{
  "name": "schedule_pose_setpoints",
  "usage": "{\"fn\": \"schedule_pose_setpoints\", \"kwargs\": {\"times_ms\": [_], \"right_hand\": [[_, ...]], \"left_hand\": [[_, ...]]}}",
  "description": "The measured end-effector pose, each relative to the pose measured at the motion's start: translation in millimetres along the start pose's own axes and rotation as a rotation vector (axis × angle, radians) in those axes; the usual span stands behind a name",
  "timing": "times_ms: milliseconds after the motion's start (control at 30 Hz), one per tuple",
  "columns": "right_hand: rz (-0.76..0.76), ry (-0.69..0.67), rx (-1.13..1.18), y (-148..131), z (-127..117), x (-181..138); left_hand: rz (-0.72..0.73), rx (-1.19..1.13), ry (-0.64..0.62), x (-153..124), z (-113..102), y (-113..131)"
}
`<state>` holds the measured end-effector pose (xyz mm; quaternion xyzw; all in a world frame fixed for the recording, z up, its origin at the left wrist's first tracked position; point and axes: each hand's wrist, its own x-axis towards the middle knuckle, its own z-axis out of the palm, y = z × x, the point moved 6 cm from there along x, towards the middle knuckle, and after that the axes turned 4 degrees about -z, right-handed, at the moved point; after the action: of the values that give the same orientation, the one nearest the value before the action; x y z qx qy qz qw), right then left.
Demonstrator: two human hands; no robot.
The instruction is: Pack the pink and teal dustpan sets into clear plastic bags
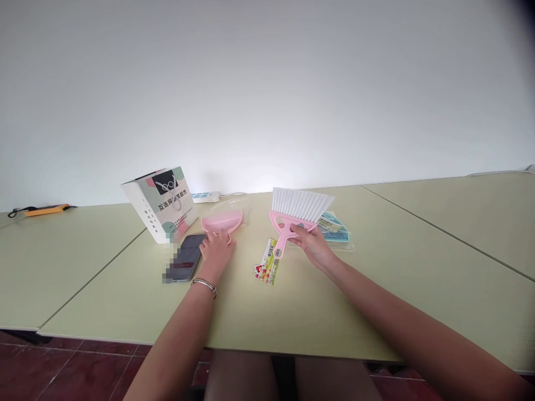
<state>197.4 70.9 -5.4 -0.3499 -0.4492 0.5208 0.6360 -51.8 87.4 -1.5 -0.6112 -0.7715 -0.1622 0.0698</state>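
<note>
My right hand (312, 245) grips a small pink hand brush (292, 218) with white bristles, lifted above the table with the bristles pointing up and away. My left hand (216, 249) rests on the table with its fingers closed around the handle of a small pink dustpan (221, 222). The dustpan lies flat on the table, its mouth facing away. A silver bracelet circles my left wrist.
A smartphone (186, 264) lies just left of my left hand. A printed cardboard box (161, 203) stands behind it. A colourful label card (267, 267) lies between my hands, clear packaging (336, 229) under the brush. A pale green table (376, 289), a white power strip (207, 196), an orange object (45, 210).
</note>
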Motion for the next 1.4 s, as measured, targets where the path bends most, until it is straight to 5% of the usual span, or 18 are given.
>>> {"fn": "schedule_pose_setpoints", "kwargs": {"times_ms": [167,367,467,633,833,1000,1233,1400], "right_hand": [[0.024,0.000,0.024,3,-1,1],[-0.059,0.099,0.098,-4,-16,9],[-0.069,0.058,0.139,-12,-14,9],[-0.112,0.006,0.183,-31,-5,4],[-0.050,-0.112,0.035,-29,17,-9],[0.059,-0.162,-0.174,-12,40,-24],[0.170,-0.080,-0.181,2,38,-29],[-0.007,-0.045,-0.034,-5,27,-16]], "left_hand": [[0.073,-0.153,0.090,7,-13,1],[0.138,-0.962,0.564,-3,-55,-8],[0.151,-1.338,0.629,-2,-61,-14],[0.062,-1.728,0.302,11,-57,-14],[0.047,-1.749,-0.120,-2,-41,18],[0.038,-1.724,-0.221,-11,-23,36],[-0.033,-1.837,-0.424,-17,-12,50],[-0.129,-1.981,-0.395,-12,-10,42]]}}
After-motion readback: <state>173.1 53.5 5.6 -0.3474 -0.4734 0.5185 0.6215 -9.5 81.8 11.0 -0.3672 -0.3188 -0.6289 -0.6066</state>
